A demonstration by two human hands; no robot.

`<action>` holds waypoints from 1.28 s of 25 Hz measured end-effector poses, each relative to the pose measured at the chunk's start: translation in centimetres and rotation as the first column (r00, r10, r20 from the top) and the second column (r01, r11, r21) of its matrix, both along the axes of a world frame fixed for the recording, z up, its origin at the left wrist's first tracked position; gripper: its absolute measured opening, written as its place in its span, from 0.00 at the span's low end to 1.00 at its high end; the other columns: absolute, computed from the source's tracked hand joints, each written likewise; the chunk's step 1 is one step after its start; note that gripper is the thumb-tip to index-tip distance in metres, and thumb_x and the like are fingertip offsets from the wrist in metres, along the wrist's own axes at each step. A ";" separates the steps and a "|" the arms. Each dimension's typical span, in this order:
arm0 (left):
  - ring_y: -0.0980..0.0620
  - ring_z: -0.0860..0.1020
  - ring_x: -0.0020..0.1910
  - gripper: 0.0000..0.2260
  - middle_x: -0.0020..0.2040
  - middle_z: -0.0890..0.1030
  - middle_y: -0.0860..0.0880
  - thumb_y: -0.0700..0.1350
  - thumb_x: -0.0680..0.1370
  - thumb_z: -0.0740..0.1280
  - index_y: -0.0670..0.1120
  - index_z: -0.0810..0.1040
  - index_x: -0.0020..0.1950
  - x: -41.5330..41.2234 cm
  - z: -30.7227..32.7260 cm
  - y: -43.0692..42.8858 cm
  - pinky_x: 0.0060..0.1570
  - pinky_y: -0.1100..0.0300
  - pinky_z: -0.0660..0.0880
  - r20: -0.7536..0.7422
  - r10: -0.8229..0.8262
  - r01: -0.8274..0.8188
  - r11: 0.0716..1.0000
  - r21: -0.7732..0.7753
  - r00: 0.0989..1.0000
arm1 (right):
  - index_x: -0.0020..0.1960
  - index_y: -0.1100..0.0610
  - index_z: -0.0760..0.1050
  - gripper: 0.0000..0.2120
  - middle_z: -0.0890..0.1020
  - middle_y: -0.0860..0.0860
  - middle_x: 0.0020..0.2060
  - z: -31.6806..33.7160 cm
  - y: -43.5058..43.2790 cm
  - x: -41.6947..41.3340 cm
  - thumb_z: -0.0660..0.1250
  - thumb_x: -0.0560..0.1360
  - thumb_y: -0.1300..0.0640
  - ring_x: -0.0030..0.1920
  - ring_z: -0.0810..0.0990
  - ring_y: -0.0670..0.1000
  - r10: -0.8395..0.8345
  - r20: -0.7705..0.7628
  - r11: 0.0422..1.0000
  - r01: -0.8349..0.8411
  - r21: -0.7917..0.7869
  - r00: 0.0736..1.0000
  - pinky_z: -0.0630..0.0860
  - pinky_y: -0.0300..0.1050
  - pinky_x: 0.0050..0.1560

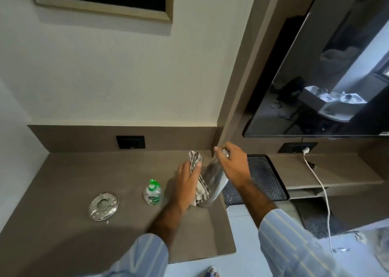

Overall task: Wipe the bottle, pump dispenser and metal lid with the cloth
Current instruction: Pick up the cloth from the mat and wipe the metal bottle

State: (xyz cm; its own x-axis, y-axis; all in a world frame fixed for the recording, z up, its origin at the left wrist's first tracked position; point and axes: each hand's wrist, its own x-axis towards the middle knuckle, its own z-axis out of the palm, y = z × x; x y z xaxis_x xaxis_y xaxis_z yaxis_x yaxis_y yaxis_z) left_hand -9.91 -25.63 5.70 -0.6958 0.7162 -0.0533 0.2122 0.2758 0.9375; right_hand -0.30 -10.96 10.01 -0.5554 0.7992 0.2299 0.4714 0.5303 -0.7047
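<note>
Brown bench (69,171) holds our bottle (212,182) near its right edge, tipped so our right hand (233,165) can grip its top while our left hand (186,184) presses the striped cloth (199,177) flat on its side, with pump dispenser (152,191) and metal lid (103,206) waiting left.

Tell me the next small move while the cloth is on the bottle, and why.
Probably slide the left hand with the striped cloth along the bottle, while the right hand steadies its top. The cloth is pressed to the bottle's side, and the pump dispenser and metal lid stand untouched on the counter.
</note>
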 end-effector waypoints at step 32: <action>0.48 0.72 0.72 0.22 0.71 0.78 0.48 0.57 0.86 0.46 0.51 0.71 0.72 6.8 -3.3 9.5 0.73 0.50 0.66 -0.394 0.120 -0.097 0.992 0.080 0.911 | 0.42 0.51 0.77 0.10 0.83 0.48 0.39 -2.8 2.8 -0.3 0.70 0.79 0.49 0.39 0.79 0.45 -0.440 -0.311 0.860 0.296 -0.415 0.843 0.78 0.43 0.45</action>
